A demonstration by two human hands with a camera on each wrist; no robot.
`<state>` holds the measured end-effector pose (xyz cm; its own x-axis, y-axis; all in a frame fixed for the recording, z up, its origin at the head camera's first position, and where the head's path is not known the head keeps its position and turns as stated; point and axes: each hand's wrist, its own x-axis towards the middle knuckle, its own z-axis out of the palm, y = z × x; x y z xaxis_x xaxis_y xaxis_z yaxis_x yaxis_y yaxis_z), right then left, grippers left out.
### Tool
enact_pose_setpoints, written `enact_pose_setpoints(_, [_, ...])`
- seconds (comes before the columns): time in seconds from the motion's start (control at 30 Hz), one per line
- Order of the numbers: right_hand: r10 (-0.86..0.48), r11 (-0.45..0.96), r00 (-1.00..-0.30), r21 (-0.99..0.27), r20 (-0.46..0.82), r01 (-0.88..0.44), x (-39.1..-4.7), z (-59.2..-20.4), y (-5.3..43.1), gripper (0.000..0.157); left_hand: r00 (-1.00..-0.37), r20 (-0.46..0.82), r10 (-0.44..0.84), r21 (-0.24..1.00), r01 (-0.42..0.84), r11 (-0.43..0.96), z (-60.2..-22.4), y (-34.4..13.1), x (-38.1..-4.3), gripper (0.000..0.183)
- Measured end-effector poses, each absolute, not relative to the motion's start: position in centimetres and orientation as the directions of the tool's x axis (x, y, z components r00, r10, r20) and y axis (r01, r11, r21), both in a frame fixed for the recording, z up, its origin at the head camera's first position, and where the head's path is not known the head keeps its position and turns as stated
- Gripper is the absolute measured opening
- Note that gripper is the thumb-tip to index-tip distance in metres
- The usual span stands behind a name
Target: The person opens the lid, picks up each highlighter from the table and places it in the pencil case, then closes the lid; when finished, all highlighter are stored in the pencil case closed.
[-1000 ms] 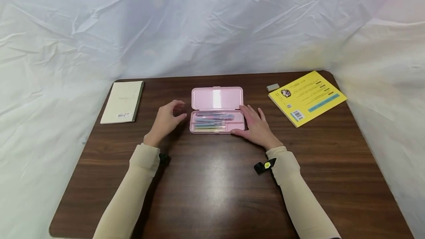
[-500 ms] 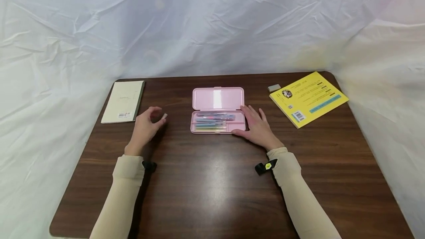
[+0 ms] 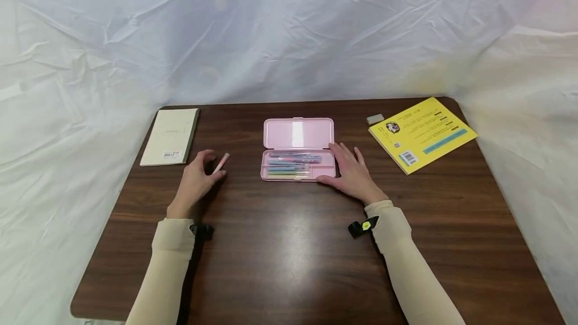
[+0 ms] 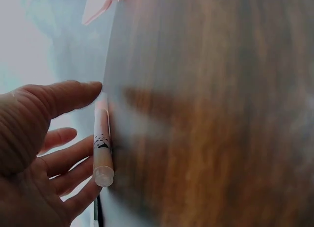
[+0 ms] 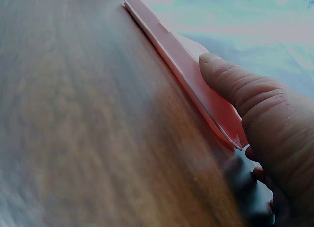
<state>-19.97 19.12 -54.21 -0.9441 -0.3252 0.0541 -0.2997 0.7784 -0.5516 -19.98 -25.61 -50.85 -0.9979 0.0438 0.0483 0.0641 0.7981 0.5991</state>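
Observation:
In the head view my left hand (image 3: 194, 182) is left of the case, thumb and fingers apart around a slim pink-and-white pen (image 3: 221, 163). The left wrist view shows the pen (image 4: 103, 138) along the tabletop, its clear end towards the camera, the thumb (image 4: 73, 95) near its far end and relaxed fingers behind it. A pink pencil case (image 3: 322, 172) lies with its lid (image 3: 275, 134) folded back and several pens (image 3: 289, 168) inside. My right hand (image 3: 354, 174) holds the case's right end, thumb (image 5: 230, 82) against its front wall and forefinger near the hinge corner.
A cream notebook (image 3: 169, 137) lies at the table's back left. At the back right are a yellow book (image 3: 422, 134) and a small grey-white eraser-like block (image 3: 375, 119). A pale cloth (image 3: 289, 39) hangs behind the dark wooden table (image 3: 293, 275).
My left hand has moved left, away from the case. Only the pen's tip showed half a second ago; more of it shows now. My right hand stays on the case.

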Motion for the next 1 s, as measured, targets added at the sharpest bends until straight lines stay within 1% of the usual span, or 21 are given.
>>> enact_pose_setpoints(0.37, [-0.323,0.778,-0.945,-0.555,0.050,-0.295,-20.0,-54.1,19.0,0.105,-0.997,0.077,0.031,0.593,0.070,0.802,-51.2,-25.2,-20.1,0.060])
enact_pose_setpoints(0.6, [-0.323,0.778,-0.945,-0.553,0.053,-0.297,-20.1,-54.1,19.0,0.106,-0.992,0.124,0.024,0.608,0.095,0.788,-51.6,-24.5,-20.6,0.054])
enact_pose_setpoints(1.0, [-0.322,0.782,-0.945,-0.549,0.054,-0.297,-20.0,-54.2,19.0,0.106,-0.993,0.114,0.007,0.625,0.077,0.777,-51.7,-24.0,-20.9,0.046])
